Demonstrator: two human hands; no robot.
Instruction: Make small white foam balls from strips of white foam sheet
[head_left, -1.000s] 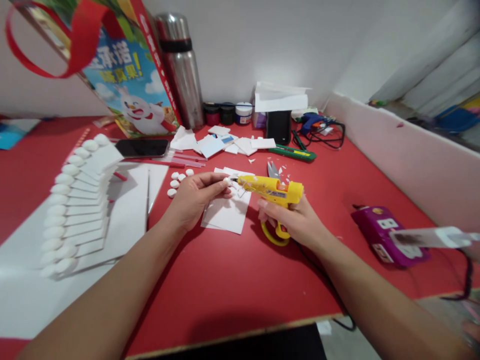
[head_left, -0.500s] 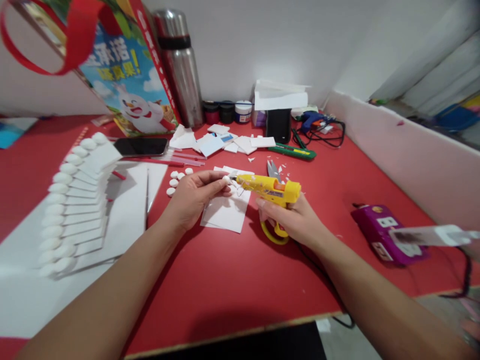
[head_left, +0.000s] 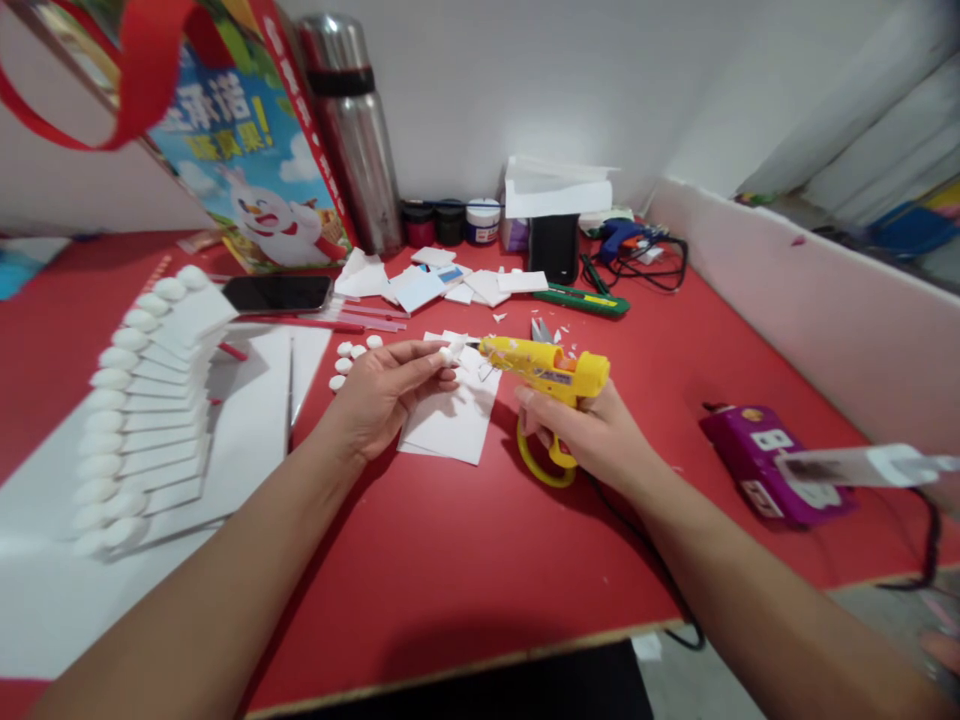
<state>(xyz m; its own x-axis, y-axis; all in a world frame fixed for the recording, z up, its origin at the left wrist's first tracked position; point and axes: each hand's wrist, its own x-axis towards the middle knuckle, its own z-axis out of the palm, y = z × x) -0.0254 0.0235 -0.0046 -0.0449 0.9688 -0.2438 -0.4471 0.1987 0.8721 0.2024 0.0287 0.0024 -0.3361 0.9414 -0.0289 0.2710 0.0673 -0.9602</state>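
Note:
Between thumb and fingers, my left hand [head_left: 386, 395] pinches a small white disc [head_left: 448, 356] above white paper sheets [head_left: 450, 425]. My right hand [head_left: 574, 420] grips a yellow glue gun [head_left: 536, 363], its nozzle pointing left, close to the disc. Thin glue strands cling around the nozzle. Partly hidden under the gun lie scissors [head_left: 541, 470] with a yellow handle. Several loose white discs [head_left: 344, 366] lie just beyond my left hand. On the left, a curved stepped row of white cards [head_left: 169, 430] has white discs [head_left: 105, 420] along its outer edge.
At the back stand a steel flask [head_left: 352, 140], a picture bag [head_left: 247, 150] and paint jars [head_left: 450, 222]. A phone [head_left: 277, 293], card scraps [head_left: 420, 290] and a green cutter [head_left: 589, 301] lie before them. To the right is a purple box [head_left: 757, 465]; the gun's cord [head_left: 645, 550] runs over the table's front edge.
The glue gun has drawn slightly right, so its nozzle sits a little farther from the disc in my left hand. The view has shifted slightly.

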